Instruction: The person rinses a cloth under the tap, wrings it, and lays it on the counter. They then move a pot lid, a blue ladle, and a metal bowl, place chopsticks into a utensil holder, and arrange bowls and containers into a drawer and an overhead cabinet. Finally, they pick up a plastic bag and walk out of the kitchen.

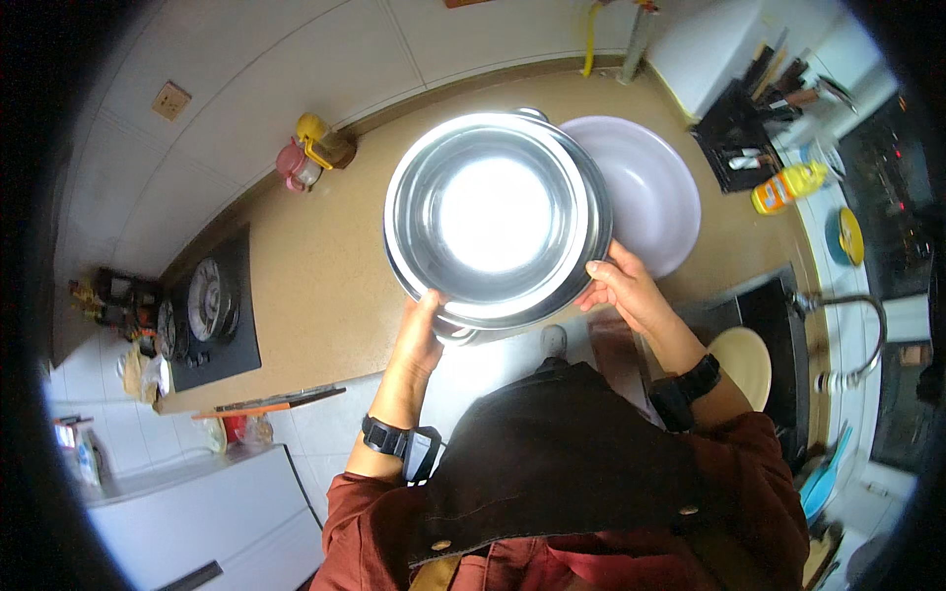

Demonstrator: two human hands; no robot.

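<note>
A shiny stainless steel bowl (414, 255) sits inside a larger steel pot (597, 203), which has loop handles (460, 338) at its near and far sides. My left hand (420, 332) grips the stack at its near left edge, thumb over the rim. At the right edge, my right hand (624, 288) holds the pot with the thumb on top and fingers beneath. Both vessels are held up over the front of the countertop. Glare covers the bowl's bottom. A lilac plastic basin (658, 196) stands behind them on the right, partly hidden by the pot.
On the tan countertop (318, 258), a gas hob (240, 325) lies left, and a pink-lidded jar (299, 166) and yellow-lidded jug (325, 144) stand by the wall. A black sink (787, 369) with a cream basin (743, 366), curved faucet (876, 318), yellow bottle (787, 188) and knife rack (732, 129) are right.
</note>
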